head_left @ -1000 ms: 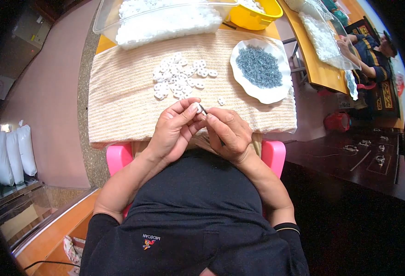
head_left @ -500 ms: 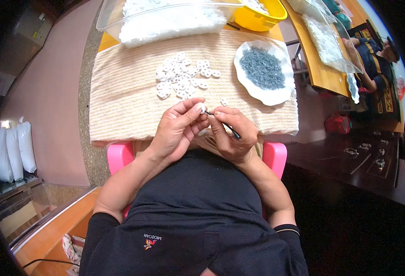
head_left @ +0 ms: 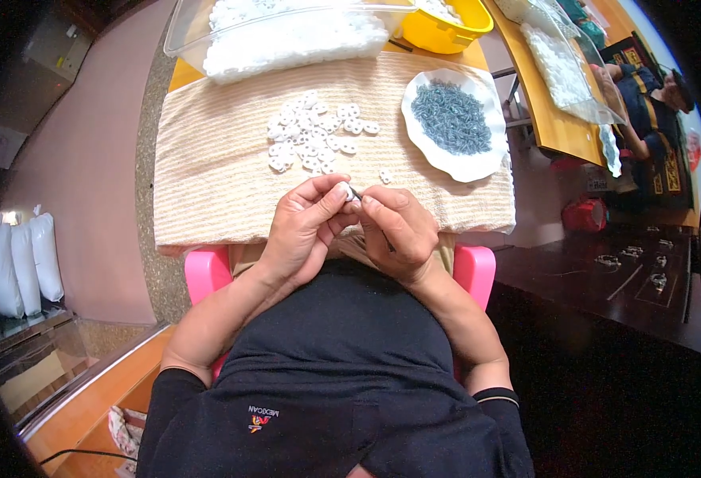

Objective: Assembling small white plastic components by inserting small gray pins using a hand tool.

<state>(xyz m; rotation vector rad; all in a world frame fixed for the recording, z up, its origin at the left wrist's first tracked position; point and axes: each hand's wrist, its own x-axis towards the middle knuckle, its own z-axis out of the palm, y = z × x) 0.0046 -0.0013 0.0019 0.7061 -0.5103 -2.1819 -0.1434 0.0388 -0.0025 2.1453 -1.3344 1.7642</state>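
Head view, the only one you get: both your hands meet just below the middle of the frame, right at the near edge of the beige cloth (head_left: 207,183). Your left hand (head_left: 302,235) has thumb and forefinger pinched nearly shut on a small white piece (head_left: 343,189), and your right hand (head_left: 398,231) is curled tight against it, fingertips closed around something thin and dark that pokes into the piece. Can't tell exactly what that dark bit is, it's too small.

On handling: that white piece looks like hard plastic, featherlight and stiff, probably a bit slick. I'd say pinch it by the flat sides with your fingertips like you're doing, not by the edges, or it'll likely pop out and skitter off.

Above your hands, in the upper middle, there's a loose pile of white pieces (head_left: 310,131) on the cloth, plus one stray piece (head_left: 385,176) just to the right of your fingertips. Upper right of that sits a white dish (head_left: 478,166) heaped with small grey metal bits (head_left: 450,118); those look tiny and fiddly too. Top edge has a clear tub (head_left: 183,32) of more white pieces and a yellow bowl (head_left: 438,36). Far right, another person (head_left: 645,103) works at a separate table.
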